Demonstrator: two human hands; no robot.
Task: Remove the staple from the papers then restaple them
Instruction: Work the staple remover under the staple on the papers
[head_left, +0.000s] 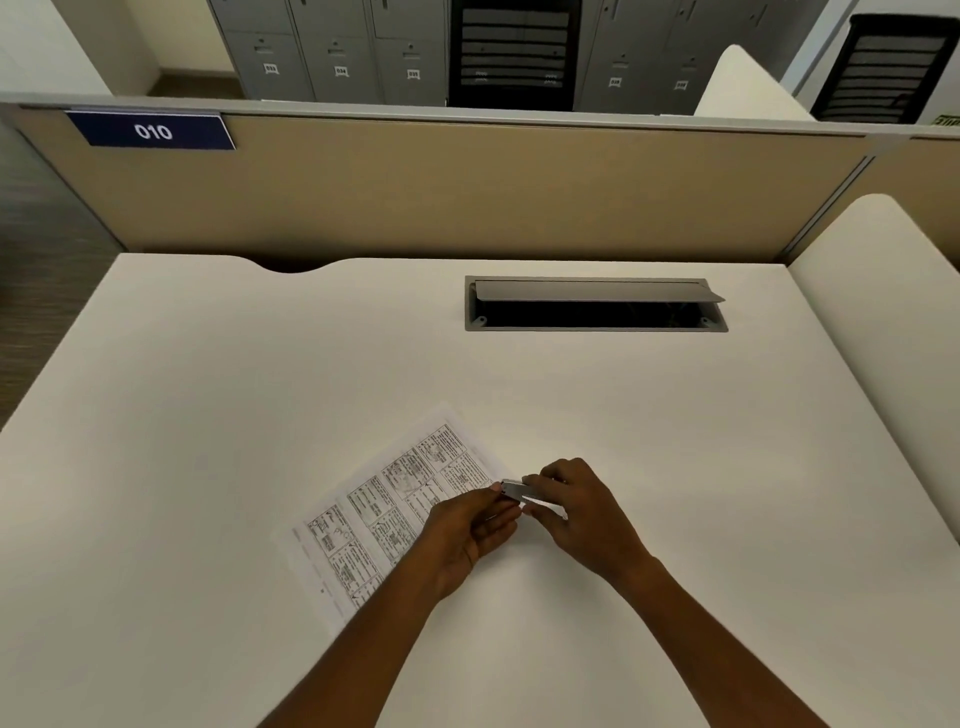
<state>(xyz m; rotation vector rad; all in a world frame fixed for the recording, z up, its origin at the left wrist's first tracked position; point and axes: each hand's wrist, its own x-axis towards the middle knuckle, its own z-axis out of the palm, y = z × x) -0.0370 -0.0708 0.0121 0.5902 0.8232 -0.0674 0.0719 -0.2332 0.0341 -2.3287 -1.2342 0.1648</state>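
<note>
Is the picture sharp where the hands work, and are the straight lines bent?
Head view: the stapler is slightly soft and the print on the papers is unreadable; the light is even, with only faint shadows on the desk; the wide lens bows the desk edges and the partition.

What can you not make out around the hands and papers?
Head view:
The staple: hidden where the left hand and metal tool meet at a corner of the papers.
The tool's kind: the right hand covers most of it.
The print on the papers: too small, blurred.
</note>
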